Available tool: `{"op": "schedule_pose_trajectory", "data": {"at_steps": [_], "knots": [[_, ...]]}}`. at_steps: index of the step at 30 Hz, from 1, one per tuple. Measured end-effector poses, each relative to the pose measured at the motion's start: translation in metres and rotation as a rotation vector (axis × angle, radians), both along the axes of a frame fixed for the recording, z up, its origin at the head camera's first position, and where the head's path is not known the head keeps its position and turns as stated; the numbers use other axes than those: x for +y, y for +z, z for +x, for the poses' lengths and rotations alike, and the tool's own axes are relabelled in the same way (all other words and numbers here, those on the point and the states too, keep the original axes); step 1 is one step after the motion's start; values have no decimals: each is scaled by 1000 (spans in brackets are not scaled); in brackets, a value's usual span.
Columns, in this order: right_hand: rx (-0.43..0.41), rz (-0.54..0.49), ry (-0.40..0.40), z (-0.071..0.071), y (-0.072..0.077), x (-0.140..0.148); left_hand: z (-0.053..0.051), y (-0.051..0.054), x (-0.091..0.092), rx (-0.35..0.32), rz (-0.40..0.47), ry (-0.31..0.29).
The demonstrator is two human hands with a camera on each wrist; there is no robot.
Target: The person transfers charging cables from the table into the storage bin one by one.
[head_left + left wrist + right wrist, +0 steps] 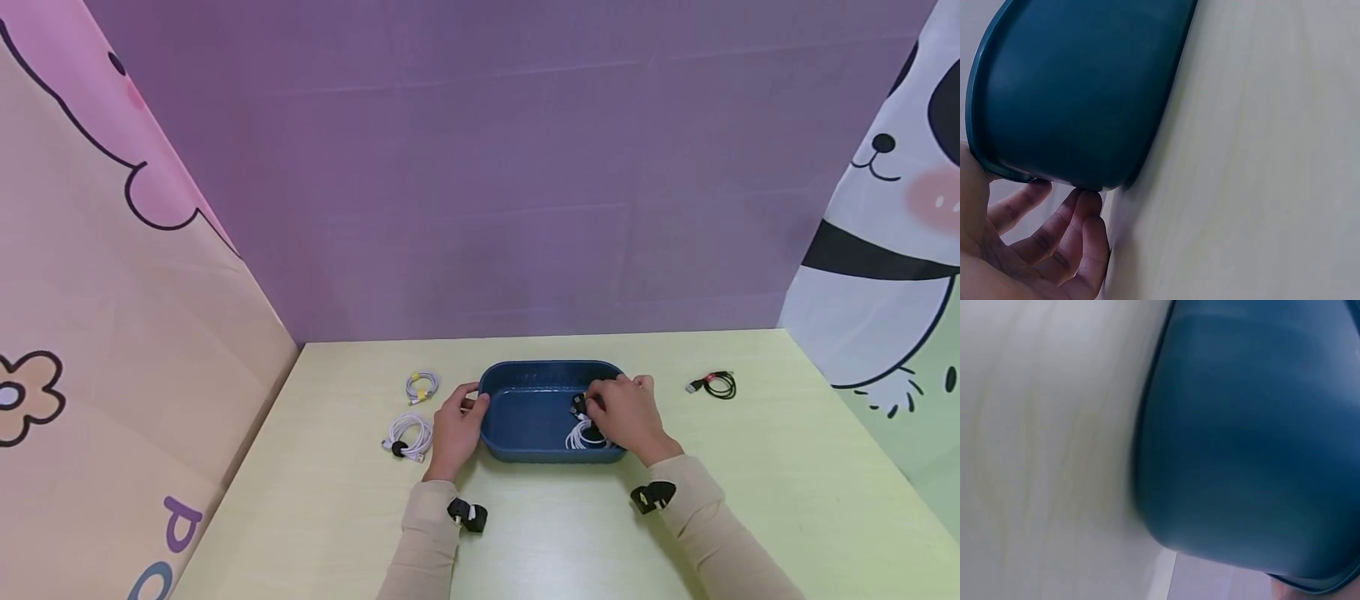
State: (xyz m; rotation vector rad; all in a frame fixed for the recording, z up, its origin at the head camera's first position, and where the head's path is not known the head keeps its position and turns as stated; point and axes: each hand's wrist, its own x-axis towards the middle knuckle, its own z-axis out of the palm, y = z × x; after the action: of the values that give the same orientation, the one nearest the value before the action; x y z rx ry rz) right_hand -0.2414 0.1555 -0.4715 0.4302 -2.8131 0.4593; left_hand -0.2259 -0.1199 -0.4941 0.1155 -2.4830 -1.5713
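Purple backdrop straight ahead of both hands, with a cream cartoon panel off to the left and a panda panel off to the right. Pale table beneath the grip. Around the near-side left end of a blue tray, left hand with thumb at the rim and bent fingertips against the outer wall, closed down to the edge between them and holding that end. At the opposite end, right hand reaching over the rim, fingers bent down inside. Right by those fingers, in the tray, a bundled white cable and a partly hidden black piece; impossible to tell how far apart the fingertips, or whether pinching or merely touching. Just left of the left hand, a coiled white cable with a black tie; beyond it, also left of that hand, a smaller pale coil with yellow ties. Well to the right of the right hand, a coiled black cable with a touch of red. Behind each grip, a beige sleeve and a black wrist device.
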Motion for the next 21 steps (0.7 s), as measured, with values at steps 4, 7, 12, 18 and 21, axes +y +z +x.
{"op": "schedule_pose_trajectory", "data": {"at_steps": [4, 7, 12, 18, 21], "knots": [[20, -39, -3, 0, -2, 2, 0, 0, 0, -2, 3, 2], [33, -79, -8, -1, -4, 3, 0, -1, 0, -3, 9, -1], [39, -176, -19, 2, -7, 5, -1, -3, 1, -1, 10, -12], [41, -244, -19, 3, -7, 6, -1, -4, 1, 3, 14, -13], [39, -270, -9, 1, -6, 6, -2, -4, 0, 16, 10, -3]]}}
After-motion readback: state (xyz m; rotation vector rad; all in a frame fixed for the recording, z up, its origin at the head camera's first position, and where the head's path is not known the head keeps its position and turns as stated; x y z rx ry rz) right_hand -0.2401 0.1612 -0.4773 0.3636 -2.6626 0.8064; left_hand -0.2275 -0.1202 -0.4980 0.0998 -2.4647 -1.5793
